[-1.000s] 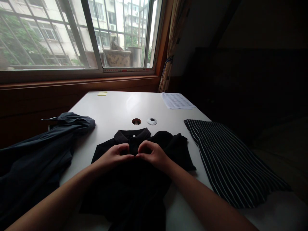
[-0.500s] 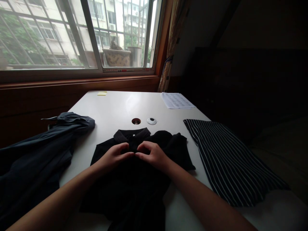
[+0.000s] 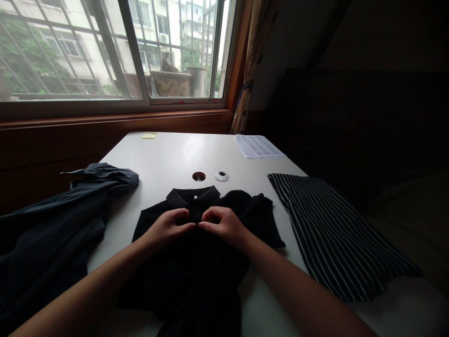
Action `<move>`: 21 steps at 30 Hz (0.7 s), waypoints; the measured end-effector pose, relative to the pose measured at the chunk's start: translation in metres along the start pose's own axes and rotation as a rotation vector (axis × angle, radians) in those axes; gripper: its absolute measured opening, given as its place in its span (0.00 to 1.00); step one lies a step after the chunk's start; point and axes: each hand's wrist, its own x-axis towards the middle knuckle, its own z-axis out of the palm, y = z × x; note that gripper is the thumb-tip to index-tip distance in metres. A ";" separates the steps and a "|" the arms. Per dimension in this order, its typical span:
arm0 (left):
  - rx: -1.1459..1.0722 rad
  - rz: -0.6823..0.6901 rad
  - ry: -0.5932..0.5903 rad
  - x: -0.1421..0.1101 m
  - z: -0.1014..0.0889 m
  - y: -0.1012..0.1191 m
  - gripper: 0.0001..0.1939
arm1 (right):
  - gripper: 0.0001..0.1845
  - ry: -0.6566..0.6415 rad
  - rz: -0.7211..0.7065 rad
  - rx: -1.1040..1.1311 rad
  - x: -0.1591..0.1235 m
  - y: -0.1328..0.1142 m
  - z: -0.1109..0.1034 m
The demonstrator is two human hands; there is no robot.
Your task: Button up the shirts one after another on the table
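Note:
A black polo shirt (image 3: pixel 196 271) lies front up on the white table, its collar (image 3: pixel 177 198) pointing away from me. Just below the collar, my left hand (image 3: pixel 171 227) pinches the shirt's front placket between thumb and fingers. Facing it, my right hand (image 3: pixel 222 224) grips the same placket from the other side. The two thumb tips almost meet at the middle of the shirt. Any button between the fingers is too dark and small to make out. The shirt's right sleeve area looks bunched.
Dark blue-grey clothing (image 3: pixel 70 206) hangs over the left side of the white table (image 3: pixel 168 154). A striped black-and-white garment (image 3: pixel 333 229) lies at the right. Farther back are a cable hole (image 3: pixel 199 177), its round cover (image 3: pixel 221 176), papers (image 3: pixel 259 146) and a yellow sticky note (image 3: pixel 149 135).
Both hands stay pinched on the shirt's placket, with only a very slight shift of the fingers. The garments lie as before.

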 end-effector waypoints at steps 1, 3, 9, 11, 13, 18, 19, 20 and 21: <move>0.015 0.003 0.010 0.000 0.001 0.000 0.16 | 0.09 -0.003 0.000 0.002 0.000 0.000 0.000; 0.041 0.012 0.031 0.000 0.002 0.000 0.16 | 0.09 -0.007 -0.002 0.007 0.000 0.000 0.000; 0.071 0.031 0.051 0.000 0.006 0.002 0.14 | 0.10 -0.029 0.000 0.034 0.000 0.000 -0.001; 0.084 0.035 0.056 0.000 0.006 0.001 0.13 | 0.10 -0.049 0.010 0.052 -0.001 0.000 -0.001; 0.098 0.042 0.056 -0.001 0.007 0.000 0.14 | 0.11 -0.073 0.028 0.079 -0.001 0.001 -0.002; 0.121 0.056 0.050 0.000 0.007 0.000 0.15 | 0.09 -0.112 0.045 0.089 0.001 0.001 -0.003; 0.127 0.060 0.051 0.000 0.008 -0.001 0.15 | 0.09 -0.112 0.045 0.078 0.001 0.001 -0.003; 0.135 0.067 0.052 0.001 0.008 -0.001 0.15 | 0.08 -0.110 0.043 0.064 0.001 0.001 -0.003; 0.146 0.076 0.057 0.001 0.009 -0.002 0.15 | 0.08 -0.106 0.038 0.049 0.001 0.000 -0.002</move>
